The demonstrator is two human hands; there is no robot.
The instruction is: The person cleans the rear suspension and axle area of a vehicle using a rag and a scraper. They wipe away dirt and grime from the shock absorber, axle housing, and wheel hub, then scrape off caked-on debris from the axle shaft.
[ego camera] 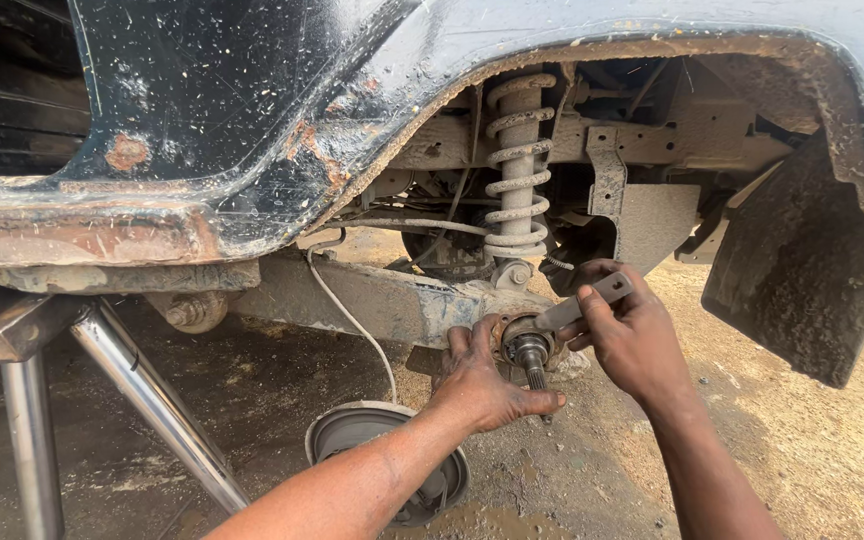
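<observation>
Nearest, the left hand [482, 385] rests open against the axle hub [527, 345], fingers spread on it, clasping nothing. Just beyond, the right hand [627, 335] grips a flat metal tool [587, 300] (tip touching the hub). Below lies a brake drum [387, 470]; behind rises a coil spring [517, 165].

Arms: two bare forearms, no sleeves in view, no gloves.
Left hand [482, 385]: bare, smeared with dark grease and dust over knuckles and fingers.
Right hand [632, 335]: bare, equally grimy; no rings or watch at the wrist.
</observation>
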